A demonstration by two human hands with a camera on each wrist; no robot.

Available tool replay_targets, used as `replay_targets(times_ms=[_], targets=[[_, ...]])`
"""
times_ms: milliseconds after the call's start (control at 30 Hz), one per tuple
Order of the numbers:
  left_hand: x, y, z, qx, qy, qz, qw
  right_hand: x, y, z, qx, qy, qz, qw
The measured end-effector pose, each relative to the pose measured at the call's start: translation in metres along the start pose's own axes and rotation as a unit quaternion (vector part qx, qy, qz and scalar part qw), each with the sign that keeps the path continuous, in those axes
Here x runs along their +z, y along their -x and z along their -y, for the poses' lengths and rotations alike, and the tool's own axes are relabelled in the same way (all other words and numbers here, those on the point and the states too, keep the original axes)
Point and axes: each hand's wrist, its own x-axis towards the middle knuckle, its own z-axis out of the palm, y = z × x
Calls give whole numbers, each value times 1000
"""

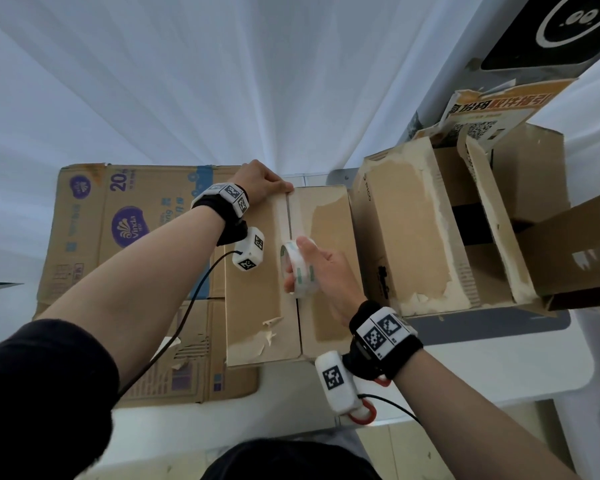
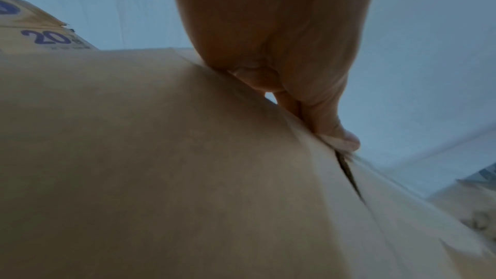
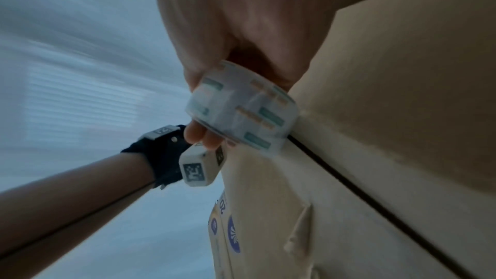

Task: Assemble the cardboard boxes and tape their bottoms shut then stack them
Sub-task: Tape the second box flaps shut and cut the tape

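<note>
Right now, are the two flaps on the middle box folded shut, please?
Shut: both flaps lie flat and meet at the centre seam, where the left hand presses. The right hand holds the tape roll.

Plain brown cardboard box [image 1: 264, 278] lies flaps-up and closed, tape roll [image 1: 297, 268] upright on its centre seam
</note>
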Motion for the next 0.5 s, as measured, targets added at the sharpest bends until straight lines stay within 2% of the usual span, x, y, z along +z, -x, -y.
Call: replay_targets(times_ms=[100, 233, 367, 500], targets=[[0, 6, -5, 23, -15, 1, 1000, 2, 0, 5, 0, 61, 11, 998], [-6, 22, -7, 117, -62, 24, 991, 4, 5, 5, 3, 118, 30, 993], [-13, 43, 2, 231, -190, 33, 954, 6, 7, 6, -5, 107, 33, 994], [-6, 61, 4, 292, -269, 65, 916, 9, 8, 8, -10, 96, 38, 995]])
